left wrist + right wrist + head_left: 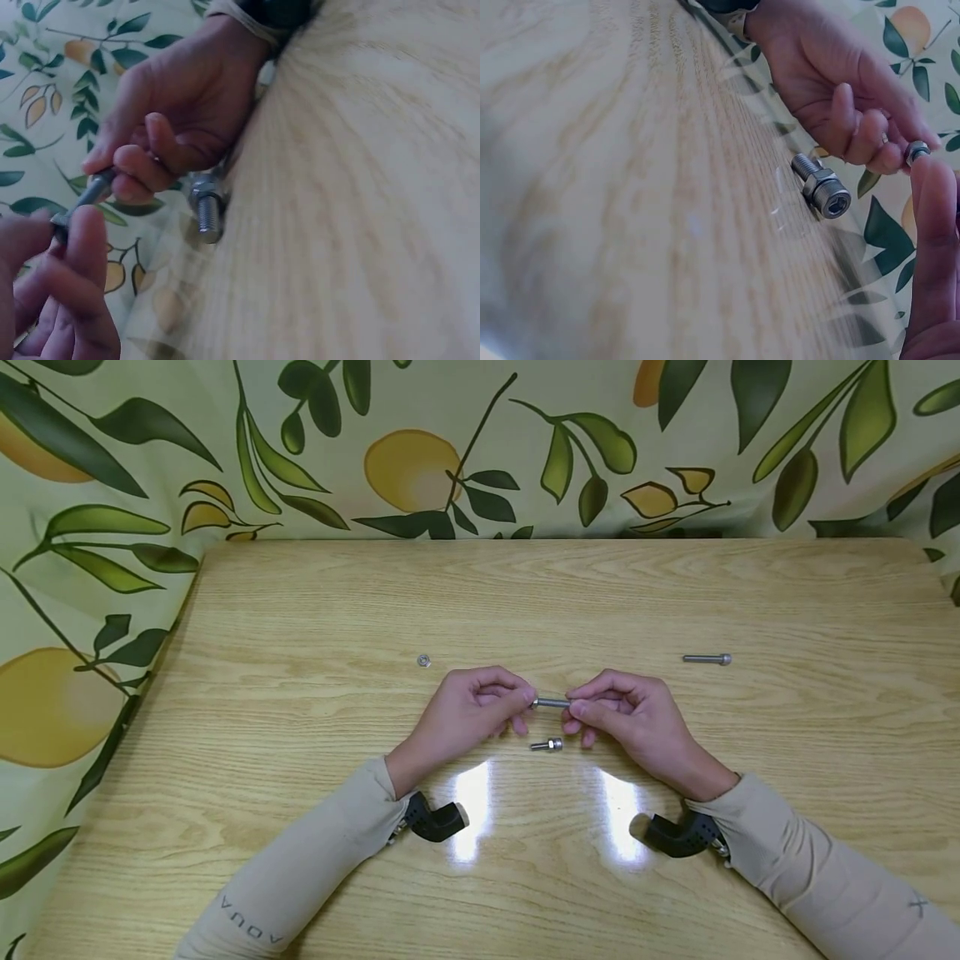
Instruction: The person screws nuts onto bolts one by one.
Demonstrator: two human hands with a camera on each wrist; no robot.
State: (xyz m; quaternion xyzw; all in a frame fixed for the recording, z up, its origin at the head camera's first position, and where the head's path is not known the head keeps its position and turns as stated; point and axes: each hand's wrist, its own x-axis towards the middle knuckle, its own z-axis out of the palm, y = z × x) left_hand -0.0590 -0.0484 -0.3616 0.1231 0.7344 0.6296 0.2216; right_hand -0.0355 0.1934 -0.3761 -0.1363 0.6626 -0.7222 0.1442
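Note:
Over the table, both hands meet at a metal bolt (553, 702) held roughly level. My left hand (487, 703) pinches a hex nut (917, 152) at the bolt's left end between thumb and fingers. At the other end, my right hand (633, 720) pinches the bolt between thumb and forefinger, partly hiding its head. The threaded shank shows between the two hands. Just below them on the table lies a second bolt with a nut on it (547, 744); its socket head faces the camera in the right wrist view.
A loose hex nut (423, 660) lies beyond the left hand. Farther right, another socket-head bolt (707, 658) rests on the wooden table (375, 602). A leaf-and-fruit patterned cloth (570, 452) hangs behind the table and along its left side.

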